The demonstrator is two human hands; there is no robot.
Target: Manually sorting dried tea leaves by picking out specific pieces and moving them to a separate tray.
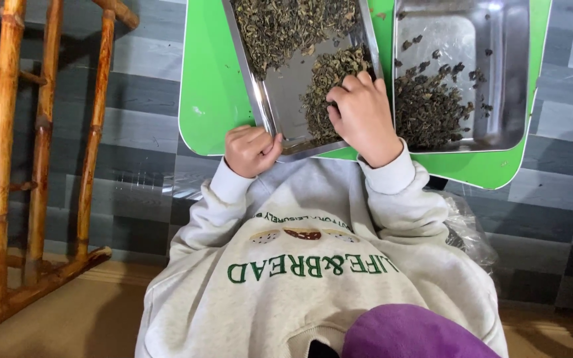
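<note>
Green table (210, 99); silver trays (280, 86); leaves (286, 23) apparently dark olive.

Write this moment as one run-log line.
left hand: grips tilted tray corner | right hand: on dried leaves | second tray: beside

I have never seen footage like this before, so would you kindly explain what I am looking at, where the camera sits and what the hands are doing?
There is no machine here: a person works with two bare hands, and the single camera sits on their head, looking down over their pale sweatshirt.

In front of them is a green table with two metal trays. The tilted tray, nearer the middle, holds dried dark-green leaves. The left hand grips its near edge in a fist. The right hand rests inside it, fingers on a small heap of leaves.

The second tray lies flat to the right, with another leaf pile in its near corner.

A wooden frame stands at the left on a grey striped floor.
</note>
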